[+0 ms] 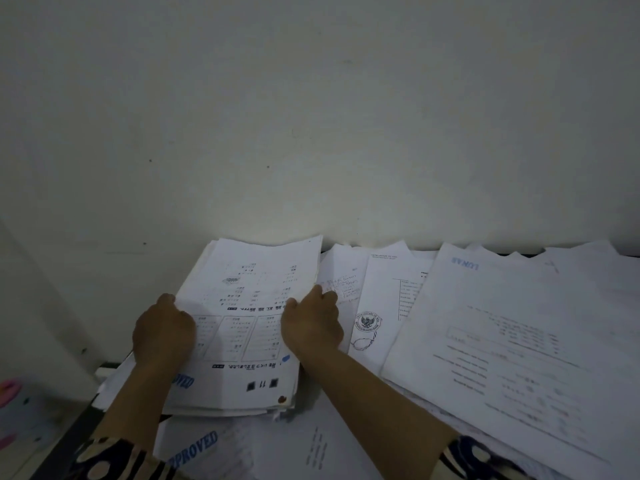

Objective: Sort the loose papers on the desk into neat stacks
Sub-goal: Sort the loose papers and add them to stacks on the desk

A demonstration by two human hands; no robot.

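The left hand [162,332] and right hand [311,323] gripped opposite side edges of a paper stack [242,327], fingers curled around it. The stack lay on the desk [74,424] against the wall [311,116], with loose sheets [502,341] spread to its right.

You are at a paper-strewn desk [81,420] pushed against a plain, scuffed white wall [311,116], in what looks like a home workspace or small office; you cannot tell which for sure. Printed sheets cover the dark top: a stack [242,327] of worksheets with tables, a letter [372,323] bearing a round crest seal, a form [512,341] stamped in blue, and a page [194,448] marked "APPROVED". The light is dim. Off the desk's left edge sits something grey with pink parts [14,396], too blurred to name.
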